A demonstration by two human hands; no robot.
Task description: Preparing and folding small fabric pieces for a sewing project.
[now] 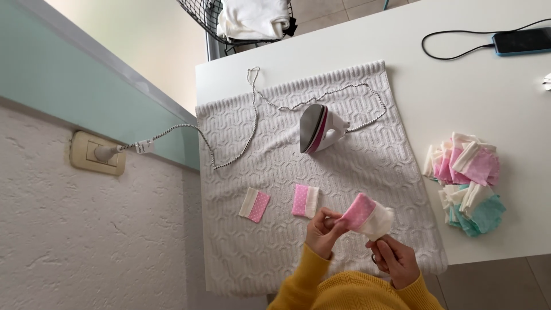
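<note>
My left hand (323, 231) pinches the pink dotted end of a small pink-and-white fabric piece (367, 216), held up above the knitted white cloth (344, 172). My right hand (394, 258) grips the same piece from below at its white end. Two similar pink-and-white fabric pieces, one (254, 204) and another (305, 201), lie flat on the cloth to the left of my hands. A small white and pink iron (319, 128) rests on its heel farther up the cloth.
The iron's braided cord (229, 149) runs left to a wall socket (97, 152). A pile of pink, white and teal fabric pieces (466, 182) lies on the white table (459, 69) at right. A phone (522, 41) with a cable lies top right. A wire basket (252, 23) holds white cloth.
</note>
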